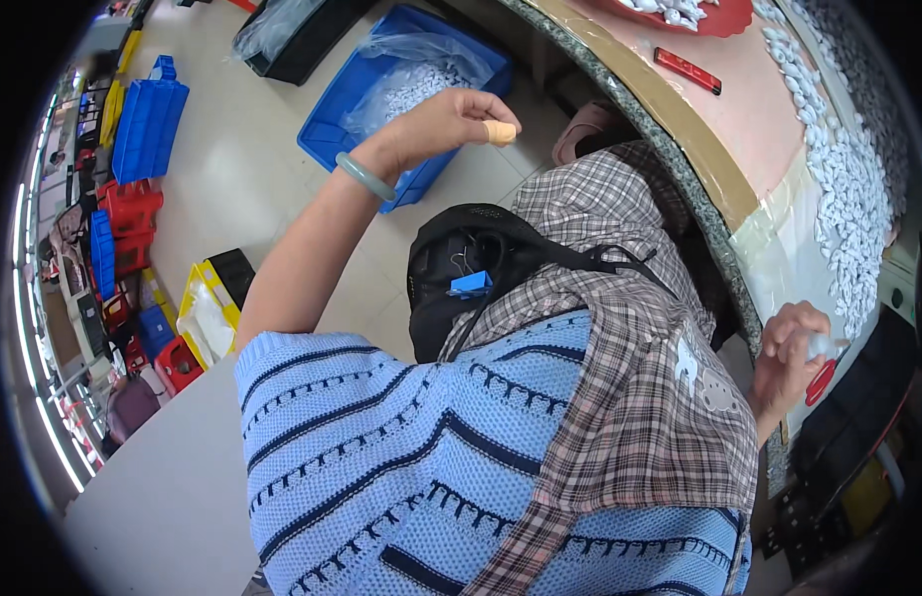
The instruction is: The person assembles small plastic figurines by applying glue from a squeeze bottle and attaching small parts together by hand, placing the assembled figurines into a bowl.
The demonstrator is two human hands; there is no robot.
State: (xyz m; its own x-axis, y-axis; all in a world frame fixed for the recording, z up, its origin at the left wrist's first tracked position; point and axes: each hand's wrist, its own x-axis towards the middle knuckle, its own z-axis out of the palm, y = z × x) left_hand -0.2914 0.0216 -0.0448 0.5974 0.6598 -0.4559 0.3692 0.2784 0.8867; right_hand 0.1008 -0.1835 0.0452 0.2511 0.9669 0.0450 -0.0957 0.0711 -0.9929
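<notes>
My left hand (443,124) is held up over a blue bin (334,107), its fingers curled and the thumb near the index fingertip. A tan finger cover (500,132) wraps the thumb, and a pale green bangle (366,177) circles the wrist. Whatever this pinch holds, if anything, is too small to make out. Inside the bin, small white pieces (421,84) lie in clear plastic. At the table's near right part, my right hand (782,358) has bent fingers around something pale and blurred, close to a spread of small white pieces (846,223).
The table's stone edge (670,149) curves past my lap. On the table are a red plate (694,15) with white pieces and a red cutter-like tool (688,72). A black bag (471,268) rests on my lap. Blue, yellow and red crates (151,127) line the left side.
</notes>
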